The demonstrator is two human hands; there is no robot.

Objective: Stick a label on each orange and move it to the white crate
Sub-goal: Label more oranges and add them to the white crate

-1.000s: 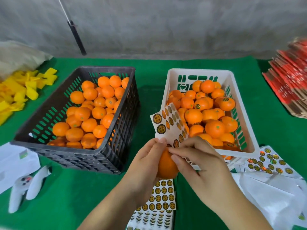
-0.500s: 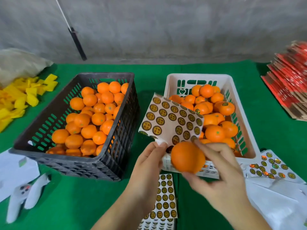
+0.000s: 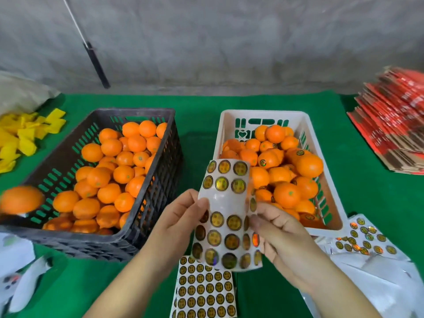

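Observation:
My left hand [image 3: 181,222] and my right hand [image 3: 283,237] both pinch a curled sticker sheet [image 3: 226,216] of round gold labels, held up in front of the crates. Neither hand has an orange in it. The white crate [image 3: 261,114] at right is heaped with oranges, several showing labels; a large orange [image 3: 309,165] lies on top by its right wall. The black crate [image 3: 128,111] at left holds several unlabelled oranges [image 3: 107,177]. A blurred orange [image 3: 20,199] shows at the far left, over that crate's near corner.
More sticker sheets lie on the green cloth below my hands [image 3: 204,288] and at right [image 3: 364,239] on white paper. Yellow scraps [image 3: 23,134] sit far left, a stack of red cardboard [image 3: 394,120] far right, a white controller [image 3: 23,283] at lower left.
My right hand has let go of the orange it held and come back to the sticker sheet. A large orange now lies on top in the white crate. A blurred orange has appeared at far left.

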